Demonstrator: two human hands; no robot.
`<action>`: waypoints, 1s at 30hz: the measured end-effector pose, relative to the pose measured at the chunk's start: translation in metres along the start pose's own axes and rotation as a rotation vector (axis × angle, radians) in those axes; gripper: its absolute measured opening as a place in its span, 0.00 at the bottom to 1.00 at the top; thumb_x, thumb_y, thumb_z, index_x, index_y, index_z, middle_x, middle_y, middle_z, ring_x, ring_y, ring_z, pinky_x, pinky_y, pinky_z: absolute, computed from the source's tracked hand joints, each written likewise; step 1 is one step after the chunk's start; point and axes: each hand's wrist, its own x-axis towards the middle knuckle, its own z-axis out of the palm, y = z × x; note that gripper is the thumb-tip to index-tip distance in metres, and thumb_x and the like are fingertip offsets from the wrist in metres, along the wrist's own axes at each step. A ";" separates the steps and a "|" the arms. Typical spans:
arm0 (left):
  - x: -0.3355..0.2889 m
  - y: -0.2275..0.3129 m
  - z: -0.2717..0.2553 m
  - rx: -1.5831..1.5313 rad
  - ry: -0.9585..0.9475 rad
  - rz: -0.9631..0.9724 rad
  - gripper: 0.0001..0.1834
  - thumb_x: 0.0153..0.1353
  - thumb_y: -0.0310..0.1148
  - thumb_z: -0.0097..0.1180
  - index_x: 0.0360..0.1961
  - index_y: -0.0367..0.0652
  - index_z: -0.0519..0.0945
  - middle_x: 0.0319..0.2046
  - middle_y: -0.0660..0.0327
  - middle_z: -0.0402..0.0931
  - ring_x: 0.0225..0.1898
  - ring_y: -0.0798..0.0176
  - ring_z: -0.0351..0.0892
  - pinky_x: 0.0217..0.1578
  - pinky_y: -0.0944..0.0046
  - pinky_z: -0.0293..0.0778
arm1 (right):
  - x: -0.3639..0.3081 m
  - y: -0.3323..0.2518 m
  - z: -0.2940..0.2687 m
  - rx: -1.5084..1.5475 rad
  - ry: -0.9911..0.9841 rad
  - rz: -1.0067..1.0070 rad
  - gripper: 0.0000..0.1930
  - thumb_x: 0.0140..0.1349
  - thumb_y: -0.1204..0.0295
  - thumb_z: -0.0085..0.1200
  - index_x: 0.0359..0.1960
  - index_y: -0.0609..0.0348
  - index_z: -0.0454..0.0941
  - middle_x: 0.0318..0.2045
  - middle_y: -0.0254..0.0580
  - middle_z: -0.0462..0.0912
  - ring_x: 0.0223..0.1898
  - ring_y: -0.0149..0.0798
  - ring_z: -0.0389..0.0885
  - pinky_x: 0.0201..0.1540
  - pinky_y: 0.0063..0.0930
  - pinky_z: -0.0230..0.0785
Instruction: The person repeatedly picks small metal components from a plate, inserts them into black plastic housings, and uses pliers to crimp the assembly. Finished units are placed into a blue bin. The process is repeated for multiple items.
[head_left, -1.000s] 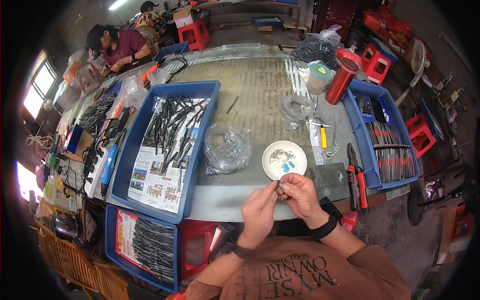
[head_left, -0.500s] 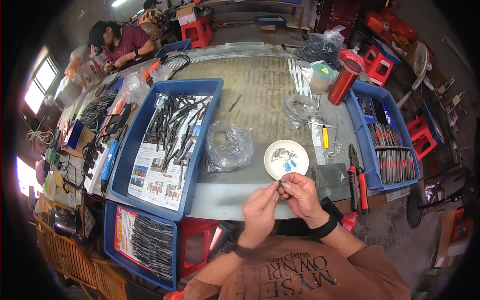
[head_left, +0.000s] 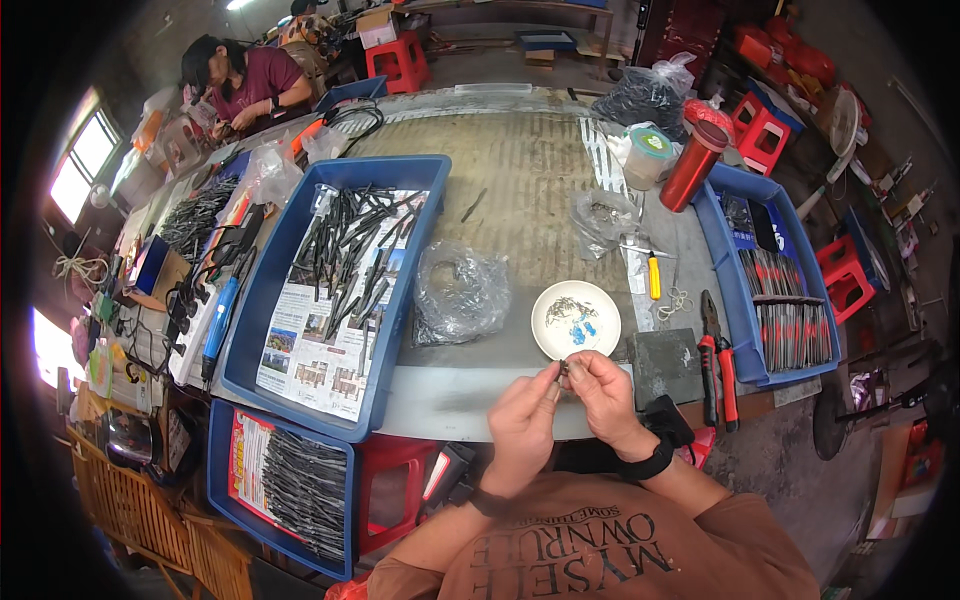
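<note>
My left hand (head_left: 524,415) and my right hand (head_left: 603,396) meet at the table's front edge, fingertips pinched together. Between them is a small dark piece (head_left: 563,369), mostly covered by the fingers, so its kind cannot be made out. Just beyond the fingertips stands a white round dish (head_left: 545,339) with thin, dark metallic bits (head_left: 572,309) and small blue pieces (head_left: 583,331) in it. Left of the dish lies a clear plastic bag (head_left: 460,295). A dark flat block (head_left: 668,365) is right of my right hand, beside red-handled pliers (head_left: 717,372).
A large blue tray (head_left: 400,300) holds black strips on newspaper; another blue tray (head_left: 352,500) of black strips sits below it. On the right are a blue tray (head_left: 728,270) of dark and red pieces, a yellow-handled tool (head_left: 654,276) and a red flask (head_left: 692,168). A co-worker (head_left: 250,85) sits far left.
Both hands stay pinched together in nearly the same place, the fingers shifting slightly around the small piece. The whole view has moved a little; nothing else visibly differs.
</note>
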 end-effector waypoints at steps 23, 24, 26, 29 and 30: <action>-0.003 0.003 0.003 -0.139 -0.044 -0.080 0.14 0.57 0.19 0.50 0.45 0.34 0.76 0.24 0.67 0.68 0.21 0.77 0.63 0.21 0.77 0.60 | 0.017 0.000 -0.016 -0.224 0.038 -0.114 0.11 0.62 0.65 0.50 0.31 0.63 0.74 0.25 0.30 0.74 0.27 0.22 0.69 0.31 0.15 0.63; -0.003 0.003 0.003 -0.120 -0.052 -0.048 0.14 0.58 0.19 0.49 0.46 0.34 0.76 0.24 0.69 0.67 0.21 0.79 0.62 0.20 0.78 0.58 | 0.017 0.000 -0.016 -0.139 0.078 -0.052 0.10 0.60 0.68 0.51 0.31 0.63 0.74 0.25 0.30 0.74 0.28 0.22 0.69 0.32 0.15 0.64; -0.003 0.003 0.002 -0.127 -0.045 -0.067 0.14 0.58 0.19 0.49 0.46 0.34 0.76 0.24 0.69 0.67 0.21 0.79 0.61 0.19 0.78 0.58 | 0.016 0.001 -0.015 -0.060 0.128 -0.044 0.08 0.60 0.70 0.53 0.31 0.63 0.73 0.25 0.29 0.73 0.28 0.21 0.69 0.31 0.16 0.64; -0.004 0.002 0.002 -0.152 -0.047 -0.068 0.14 0.58 0.19 0.49 0.46 0.34 0.76 0.25 0.69 0.68 0.21 0.80 0.61 0.19 0.79 0.58 | 0.017 0.002 -0.013 -0.358 -0.046 -0.306 0.12 0.64 0.65 0.47 0.31 0.62 0.74 0.25 0.29 0.73 0.27 0.21 0.67 0.30 0.14 0.61; -0.004 0.002 0.002 -0.162 -0.053 -0.068 0.14 0.58 0.19 0.49 0.46 0.34 0.76 0.25 0.69 0.68 0.21 0.80 0.61 0.19 0.79 0.58 | 0.017 0.000 -0.016 -0.246 -0.005 -0.139 0.06 0.60 0.74 0.48 0.31 0.64 0.75 0.27 0.32 0.76 0.29 0.23 0.71 0.33 0.18 0.65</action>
